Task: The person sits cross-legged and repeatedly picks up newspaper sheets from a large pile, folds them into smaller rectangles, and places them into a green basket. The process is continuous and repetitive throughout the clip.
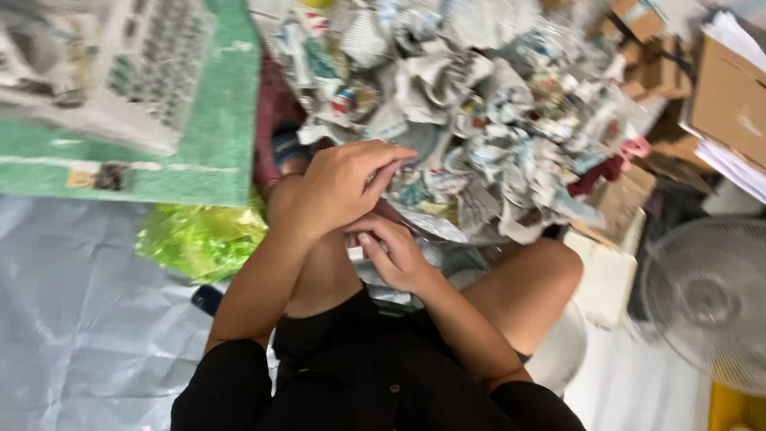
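Note:
My left hand is raised over my knee with its fingers curled around something small; the object itself is hidden by the fingers. My right hand sits just below it, pinching a small white piece between thumb and fingers. Both hands hover at the near edge of a big heap of crumpled paper and wrappers. The frame is motion-blurred. I sit with bare knees, wearing dark clothes.
A green mat holding a pale grey device lies at upper left. A crumpled yellow-green plastic bag rests on the grey sheet. Cardboard boxes stand at right, a white fan at lower right.

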